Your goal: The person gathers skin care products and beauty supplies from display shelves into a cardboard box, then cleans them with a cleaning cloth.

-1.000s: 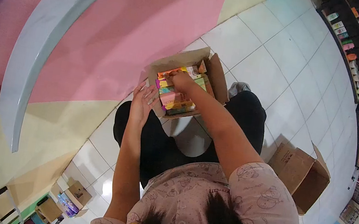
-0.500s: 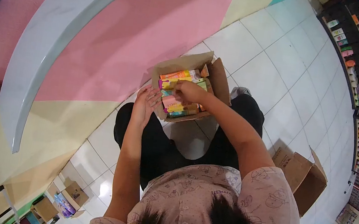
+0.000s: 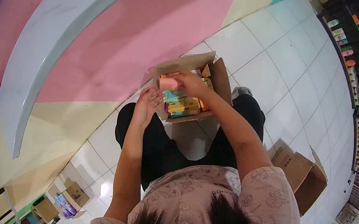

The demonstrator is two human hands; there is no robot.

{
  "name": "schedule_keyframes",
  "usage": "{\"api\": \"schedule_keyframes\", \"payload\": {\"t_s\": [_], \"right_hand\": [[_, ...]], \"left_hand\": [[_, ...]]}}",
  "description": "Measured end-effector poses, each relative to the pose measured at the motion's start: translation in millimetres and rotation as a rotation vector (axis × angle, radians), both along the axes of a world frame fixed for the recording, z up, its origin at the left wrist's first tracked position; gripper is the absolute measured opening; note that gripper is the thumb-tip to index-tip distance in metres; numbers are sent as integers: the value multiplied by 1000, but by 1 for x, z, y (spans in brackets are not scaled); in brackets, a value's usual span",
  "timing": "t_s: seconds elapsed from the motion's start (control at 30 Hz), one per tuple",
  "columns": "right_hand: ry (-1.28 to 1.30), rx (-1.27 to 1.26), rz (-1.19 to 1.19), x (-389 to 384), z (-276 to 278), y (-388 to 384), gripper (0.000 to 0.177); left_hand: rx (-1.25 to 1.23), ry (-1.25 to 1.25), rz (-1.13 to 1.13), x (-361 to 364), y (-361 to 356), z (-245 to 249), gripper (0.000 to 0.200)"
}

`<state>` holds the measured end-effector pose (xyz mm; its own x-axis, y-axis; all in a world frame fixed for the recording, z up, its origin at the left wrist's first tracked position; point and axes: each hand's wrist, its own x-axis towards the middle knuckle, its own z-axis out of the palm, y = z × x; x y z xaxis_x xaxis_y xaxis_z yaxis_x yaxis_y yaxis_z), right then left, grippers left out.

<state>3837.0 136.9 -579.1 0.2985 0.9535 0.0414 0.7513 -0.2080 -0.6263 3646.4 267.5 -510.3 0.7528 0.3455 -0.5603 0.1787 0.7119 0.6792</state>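
Observation:
An open cardboard box (image 3: 223, 82) stands on the floor between my knees, holding several colourful packages. Over its upper left part, my right hand (image 3: 188, 83) grips a pink package (image 3: 168, 83) by one end. My left hand (image 3: 149, 103) rests at the box's left edge, fingers spread and palm up, with nothing in it. Yellow packages (image 3: 183, 107) lie in the lower part of the box, and a teal one (image 3: 172, 97) shows just above them.
Another open cardboard box (image 3: 293, 170) stands on the tiles at the right. Dark shelves (image 3: 357, 54) with products line the far right. A pink and cream wall (image 3: 118, 57) runs along the left, with more boxes (image 3: 76, 193) at the lower left.
My right hand has taken hold of the pink package and lifted it toward the upper left of the box, uncovering teal packaging. My left hand has barely moved.

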Motion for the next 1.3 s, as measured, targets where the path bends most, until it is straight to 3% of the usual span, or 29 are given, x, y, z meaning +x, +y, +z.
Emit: {"api": "schedule_keyframes", "payload": {"t_s": [0.13, 0.23, 0.33, 0.43, 0.53, 0.63, 0.73, 0.93, 1.03, 1.13, 1.23, 1.3], "right_hand": [[-74, 6, -168, 17, -1, 24, 26], [-119, -348, -17, 19, -4, 33, 20], [-215, -318, -56, 10, -21, 33, 32], [-398, -30, -155, -2, -38, 28, 28], [-538, -73, -193, -7, -34, 22, 31], [-367, -19, -173, -8, -31, 21, 36], [-460, -228, -170, -12, -35, 20, 47], [-399, -251, -308, -33, -44, 7, 60], [-344, -201, -310, -42, -56, 8, 62], [-128, -141, -267, -33, -57, 4, 57], [196, -8, -524, -25, -58, 2, 54], [476, 253, -579, -23, -65, 1, 50]], "left_hand": [[0, 28, -15, 2, -2, 2, 40], [-1, 31, -30, 2, -2, 1, 39], [-6, 35, -37, 2, -1, 0, 39], [-4, 43, -37, 1, -2, 1, 41], [1, 46, -42, 1, -1, -1, 45], [3, 44, -51, 1, 0, -1, 46], [9, 48, -59, 2, 1, -2, 47], [20, 61, -64, 5, 1, -2, 47], [10, 71, -69, 6, -1, -3, 48], [9, 79, -73, 9, 0, -5, 46], [5, 78, -63, 12, -1, -1, 42], [6, 92, -43, 13, -3, 1, 41]]}}
